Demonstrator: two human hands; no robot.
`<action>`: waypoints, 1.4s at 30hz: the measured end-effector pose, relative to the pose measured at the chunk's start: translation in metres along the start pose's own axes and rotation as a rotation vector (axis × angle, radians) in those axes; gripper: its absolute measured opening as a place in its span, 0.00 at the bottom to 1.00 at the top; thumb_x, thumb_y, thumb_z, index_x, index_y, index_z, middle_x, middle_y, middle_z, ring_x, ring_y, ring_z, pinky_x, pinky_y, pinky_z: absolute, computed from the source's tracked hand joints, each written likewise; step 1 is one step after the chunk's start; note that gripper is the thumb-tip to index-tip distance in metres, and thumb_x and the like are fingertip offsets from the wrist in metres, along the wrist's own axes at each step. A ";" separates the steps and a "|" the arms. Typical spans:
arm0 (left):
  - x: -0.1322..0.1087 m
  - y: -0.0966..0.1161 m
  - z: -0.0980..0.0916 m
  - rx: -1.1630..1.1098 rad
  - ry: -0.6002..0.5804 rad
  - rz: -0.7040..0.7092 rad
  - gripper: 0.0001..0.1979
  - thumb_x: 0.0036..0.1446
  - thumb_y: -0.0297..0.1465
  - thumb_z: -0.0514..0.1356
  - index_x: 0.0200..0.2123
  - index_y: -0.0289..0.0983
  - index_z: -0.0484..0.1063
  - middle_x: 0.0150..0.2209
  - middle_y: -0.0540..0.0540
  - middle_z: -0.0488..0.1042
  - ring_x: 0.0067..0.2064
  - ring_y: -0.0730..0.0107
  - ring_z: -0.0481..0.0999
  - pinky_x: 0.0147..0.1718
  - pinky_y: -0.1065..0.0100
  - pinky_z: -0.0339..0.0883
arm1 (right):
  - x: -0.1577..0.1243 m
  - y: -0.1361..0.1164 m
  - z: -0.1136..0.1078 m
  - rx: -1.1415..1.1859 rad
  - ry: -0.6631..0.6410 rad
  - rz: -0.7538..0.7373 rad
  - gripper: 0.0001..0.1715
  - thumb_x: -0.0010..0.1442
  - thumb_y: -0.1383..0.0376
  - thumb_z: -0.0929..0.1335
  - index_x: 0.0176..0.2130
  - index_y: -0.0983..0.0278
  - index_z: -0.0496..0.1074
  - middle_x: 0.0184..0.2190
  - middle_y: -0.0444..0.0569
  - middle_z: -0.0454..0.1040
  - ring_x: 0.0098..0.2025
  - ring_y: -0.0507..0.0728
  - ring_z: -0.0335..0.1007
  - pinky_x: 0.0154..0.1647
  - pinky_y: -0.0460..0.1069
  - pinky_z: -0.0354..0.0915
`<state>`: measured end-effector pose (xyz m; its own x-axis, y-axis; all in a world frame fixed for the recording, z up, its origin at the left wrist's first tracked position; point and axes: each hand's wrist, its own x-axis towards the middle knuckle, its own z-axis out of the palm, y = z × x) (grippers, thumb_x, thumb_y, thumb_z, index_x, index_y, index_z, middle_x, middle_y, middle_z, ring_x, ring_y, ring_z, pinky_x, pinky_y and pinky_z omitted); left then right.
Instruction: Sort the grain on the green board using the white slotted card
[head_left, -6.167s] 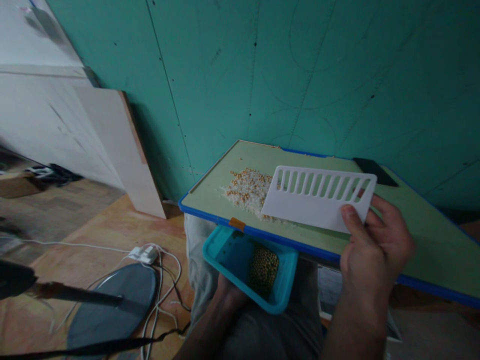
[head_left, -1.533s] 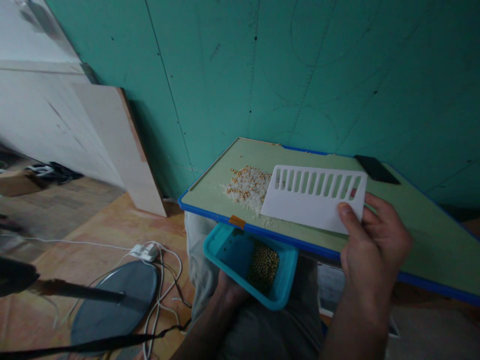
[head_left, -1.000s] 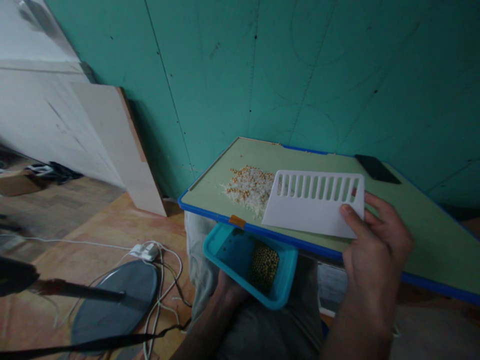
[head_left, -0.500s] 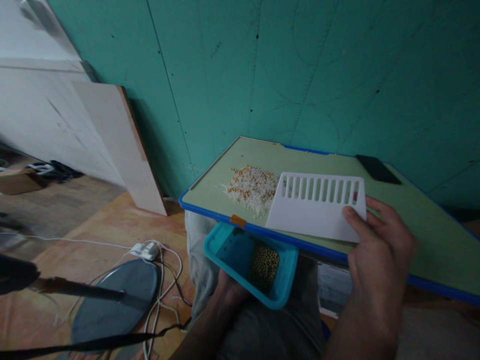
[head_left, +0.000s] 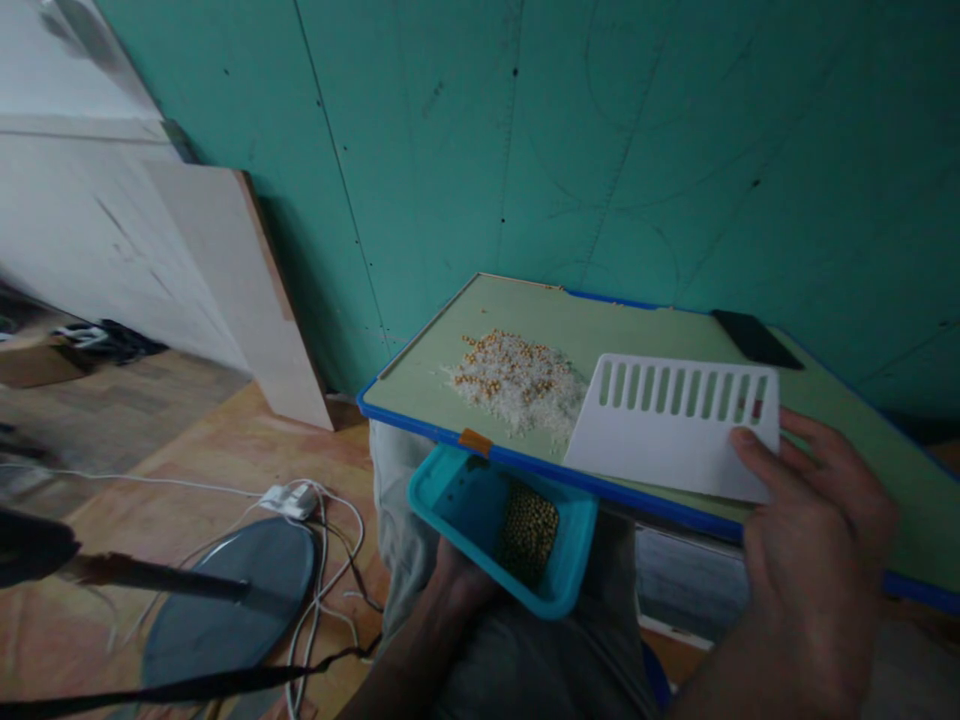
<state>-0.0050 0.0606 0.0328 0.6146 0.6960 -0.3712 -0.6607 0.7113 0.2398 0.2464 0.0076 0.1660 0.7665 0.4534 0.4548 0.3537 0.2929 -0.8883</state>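
My right hand pinches the right end of a white slotted plastic scraper, thumb on top. The scraper lies tilted over the green tabletop at its near edge. Left of it spreads a pile of white grains, like rice, mixed with yellow peas or beans. My left hand holds a teal plastic tub from below, under the table's near edge; most of its fingers are hidden by the tub. Inside the tub, to the right, are many small round yellowish peas or beans.
The tabletop has a blue rim with a piece of orange tape. A dark flat object lies at the back right. A green wall stands behind. White cables and a round grey base are on the floor at left.
My right hand has moved the scraper to the right, uncovering more of the white grains at the pile's right side. My left hand and the tub have stayed in place.
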 end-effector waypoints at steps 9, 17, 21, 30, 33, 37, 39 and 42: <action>-0.003 -0.004 -0.010 -0.020 0.015 -0.013 0.35 0.84 0.56 0.45 0.58 0.44 0.88 0.49 0.39 0.94 0.67 0.42 0.88 0.67 0.45 0.83 | 0.003 0.013 -0.001 -0.055 -0.087 0.093 0.32 0.57 0.42 0.87 0.51 0.54 0.83 0.47 0.52 0.94 0.52 0.70 0.90 0.59 0.66 0.80; 0.003 -0.007 -0.016 -0.033 -0.142 -0.012 0.35 0.85 0.56 0.46 0.58 0.44 0.89 0.48 0.38 0.94 0.69 0.43 0.88 0.72 0.40 0.80 | 0.001 0.004 -0.002 0.062 -0.090 0.107 0.27 0.57 0.46 0.87 0.49 0.50 0.81 0.45 0.48 0.92 0.53 0.72 0.90 0.65 0.70 0.79; 0.003 -0.008 -0.014 -0.019 -0.180 -0.011 0.36 0.85 0.56 0.46 0.60 0.43 0.90 0.51 0.37 0.94 0.69 0.40 0.87 0.72 0.40 0.79 | 0.001 -0.006 -0.003 0.110 -0.100 0.141 0.28 0.53 0.47 0.89 0.45 0.49 0.80 0.43 0.47 0.92 0.53 0.73 0.90 0.65 0.71 0.81; 0.004 -0.005 -0.017 0.008 -0.208 -0.028 0.44 0.85 0.57 0.35 0.52 0.43 0.89 0.47 0.38 0.94 0.70 0.41 0.87 0.69 0.38 0.80 | 0.004 -0.008 -0.005 -0.029 -0.243 0.170 0.34 0.50 0.43 0.90 0.48 0.50 0.81 0.49 0.47 0.95 0.56 0.71 0.92 0.63 0.67 0.83; 0.000 -0.005 -0.011 0.047 -0.157 -0.028 0.43 0.85 0.57 0.36 0.52 0.43 0.88 0.49 0.39 0.93 0.70 0.43 0.86 0.69 0.40 0.80 | 0.003 -0.009 -0.005 -0.031 -0.269 0.139 0.35 0.53 0.41 0.90 0.49 0.50 0.80 0.47 0.47 0.94 0.51 0.70 0.93 0.56 0.65 0.85; -0.005 -0.007 0.000 0.039 -0.012 -0.009 0.38 0.86 0.56 0.40 0.58 0.43 0.86 0.48 0.38 0.93 0.69 0.42 0.87 0.67 0.43 0.83 | 0.000 -0.010 -0.005 -0.002 -0.213 0.113 0.37 0.50 0.43 0.91 0.49 0.52 0.79 0.44 0.48 0.94 0.47 0.69 0.93 0.51 0.62 0.85; -0.005 -0.007 0.003 0.036 0.021 0.014 0.36 0.86 0.55 0.43 0.60 0.43 0.86 0.48 0.38 0.93 0.69 0.42 0.87 0.67 0.43 0.83 | -0.002 -0.009 -0.004 0.041 -0.164 0.101 0.36 0.51 0.46 0.90 0.49 0.54 0.79 0.45 0.49 0.94 0.50 0.69 0.93 0.55 0.62 0.84; -0.003 -0.008 0.005 0.035 0.032 0.030 0.34 0.85 0.55 0.45 0.60 0.43 0.85 0.49 0.37 0.93 0.70 0.42 0.87 0.68 0.42 0.83 | -0.004 -0.010 0.000 0.084 -0.129 0.066 0.34 0.53 0.48 0.90 0.50 0.55 0.78 0.46 0.50 0.95 0.52 0.68 0.94 0.59 0.62 0.84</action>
<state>0.0001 0.0533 0.0363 0.5803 0.7140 -0.3917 -0.6629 0.6935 0.2821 0.2396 0.0022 0.1733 0.7096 0.5766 0.4050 0.2547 0.3260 -0.9104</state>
